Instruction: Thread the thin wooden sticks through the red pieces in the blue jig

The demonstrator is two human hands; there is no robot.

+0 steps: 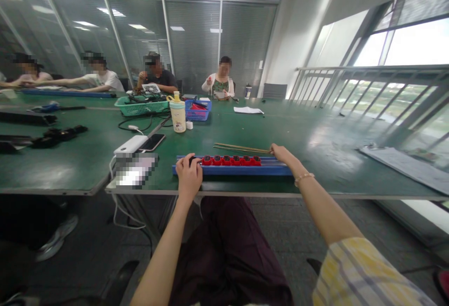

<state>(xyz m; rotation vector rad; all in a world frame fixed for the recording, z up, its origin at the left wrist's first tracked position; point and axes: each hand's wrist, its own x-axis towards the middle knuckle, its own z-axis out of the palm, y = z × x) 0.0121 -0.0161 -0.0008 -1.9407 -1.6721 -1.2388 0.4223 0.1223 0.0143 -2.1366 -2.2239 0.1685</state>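
On the table edge before me lies a long blue channel (238,171), with a row of several red blocks with black tops (231,160) seated along it. My left hand (189,175) is closed over the channel's left end; a small dark piece shows by its fingertips, partly covered. Behind the channel, two long thin tan sticks (242,148) run leftward from my right hand (280,152). That hand pinches their right ends, with its wrist above the channel's right end.
A white power bank (131,146), a phone (152,142) and a blurred-out bright object (136,170) lie left. Beyond stand a cup (178,116), a green basket (142,107) and a blue basket (198,112). A clipboard (407,165) lies right. Several people sit across the tables.
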